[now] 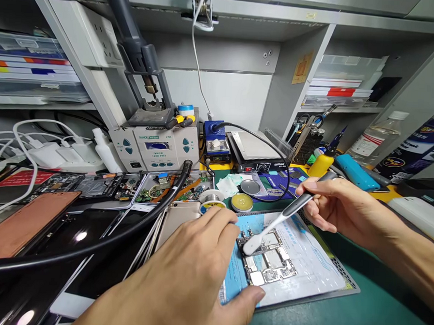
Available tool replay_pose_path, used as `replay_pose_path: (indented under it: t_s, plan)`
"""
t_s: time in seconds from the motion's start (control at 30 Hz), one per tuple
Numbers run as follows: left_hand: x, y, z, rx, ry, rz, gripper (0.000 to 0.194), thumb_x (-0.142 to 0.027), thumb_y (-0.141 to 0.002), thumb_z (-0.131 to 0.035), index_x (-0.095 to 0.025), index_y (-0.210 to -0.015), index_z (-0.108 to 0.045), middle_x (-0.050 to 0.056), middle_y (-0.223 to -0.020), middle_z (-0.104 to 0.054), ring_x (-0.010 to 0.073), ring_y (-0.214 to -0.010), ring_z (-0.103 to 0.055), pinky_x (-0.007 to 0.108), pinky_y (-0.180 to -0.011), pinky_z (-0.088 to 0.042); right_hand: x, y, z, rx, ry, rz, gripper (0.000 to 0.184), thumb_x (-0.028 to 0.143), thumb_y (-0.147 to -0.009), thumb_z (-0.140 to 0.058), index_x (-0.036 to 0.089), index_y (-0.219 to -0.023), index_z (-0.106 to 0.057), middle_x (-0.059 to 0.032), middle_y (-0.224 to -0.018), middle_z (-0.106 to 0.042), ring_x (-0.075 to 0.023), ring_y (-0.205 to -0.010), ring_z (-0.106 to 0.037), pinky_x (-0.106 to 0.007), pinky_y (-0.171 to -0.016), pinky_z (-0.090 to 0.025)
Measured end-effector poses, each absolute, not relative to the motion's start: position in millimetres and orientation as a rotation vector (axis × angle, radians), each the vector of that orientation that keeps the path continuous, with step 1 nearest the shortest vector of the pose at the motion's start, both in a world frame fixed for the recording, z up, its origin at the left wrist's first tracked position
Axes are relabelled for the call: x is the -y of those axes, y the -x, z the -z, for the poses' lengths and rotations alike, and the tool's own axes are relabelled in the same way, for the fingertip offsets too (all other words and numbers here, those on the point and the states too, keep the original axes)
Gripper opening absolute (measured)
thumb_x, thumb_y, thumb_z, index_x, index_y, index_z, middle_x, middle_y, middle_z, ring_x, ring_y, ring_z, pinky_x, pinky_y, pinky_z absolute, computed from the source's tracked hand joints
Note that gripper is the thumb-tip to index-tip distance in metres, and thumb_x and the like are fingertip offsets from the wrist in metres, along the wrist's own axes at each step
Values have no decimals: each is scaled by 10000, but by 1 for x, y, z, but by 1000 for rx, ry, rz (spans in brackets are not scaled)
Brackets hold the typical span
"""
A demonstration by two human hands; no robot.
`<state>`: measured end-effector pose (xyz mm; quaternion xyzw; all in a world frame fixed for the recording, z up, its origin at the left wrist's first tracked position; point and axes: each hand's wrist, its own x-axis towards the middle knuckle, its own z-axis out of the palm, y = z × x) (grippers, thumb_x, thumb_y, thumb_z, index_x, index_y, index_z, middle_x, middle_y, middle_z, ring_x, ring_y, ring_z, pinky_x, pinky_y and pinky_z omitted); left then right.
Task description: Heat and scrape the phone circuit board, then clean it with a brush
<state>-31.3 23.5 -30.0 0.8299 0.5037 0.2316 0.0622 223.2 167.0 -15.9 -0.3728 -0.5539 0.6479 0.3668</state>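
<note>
My right hand (336,205) grips a toothbrush (285,213) by its dark grey handle, fingers closed round it. The white brush head lies over the upper left part of a phone circuit board (274,258); its bristles are hidden beneath it. The board rests on a blue and white printed sheet (315,264). Beside the board's left side is my left hand (193,268), thumb and fingers apart. Its thumb lies over the sheet's near edge, and its fingertips are at the left edge, partly hidden from view.
Behind the sheet sit an open tin of yellow paste (242,202) and a solder spool (212,201). A black hose (144,222) crosses phones on the left. A hot-air station (155,147) and a heating plate (259,152) stand at the back. A yellow bottle (320,164) is at right.
</note>
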Motion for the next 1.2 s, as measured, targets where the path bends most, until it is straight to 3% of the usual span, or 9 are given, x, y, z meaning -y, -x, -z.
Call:
replay_pose_path:
  t_s: [0.17,0.37,0.57,0.83,1.2]
  plan:
    - [-23,33,31,-1528,-2519,-709,366,-421,-845,-655,-176,-1114,-619,100,-1183,-634,296,-1085,-609,538,-902,-600,-168,-227,14,1391,971,-1631,219,357,-715,-781,167,-620,-728,-27,-457,-590,-103,-333,-494,-174,-315,-372]
    - [-22,34,32,-1524,-2518,-707,363,-423,-844,-654,-182,-1114,-624,96,-1163,-637,289,-1063,-612,532,-893,-603,-166,-226,15,1392,978,-1627,225,385,-699,-801,165,-735,-771,-20,-480,-605,-105,-343,-503,-177,-325,-377]
    - [-23,33,32,-1533,-2538,-701,372,-430,-842,-656,-176,-1111,-628,107,-1176,-644,295,-1068,-621,529,-891,-609,-168,-227,12,1382,992,-1594,198,351,-717,-770,168,-652,-726,-23,-451,-579,-107,-331,-476,-184,-311,-359]
    - [-24,32,32,-1527,-2585,-748,385,-438,-833,-667,-170,-1107,-636,125,-1204,-654,309,-1080,-634,513,-848,-627,-169,-229,19,1418,973,-1613,227,396,-779,-756,175,-830,-764,-23,-485,-607,-111,-363,-495,-183,-349,-374]
    - [-21,33,29,-1541,-2511,-679,368,-428,-842,-647,-164,-1098,-643,126,-1187,-645,309,-1078,-621,552,-905,-608,-165,-228,14,1431,979,-1595,236,406,-717,-792,173,-741,-759,-12,-480,-598,-100,-363,-500,-167,-332,-363]
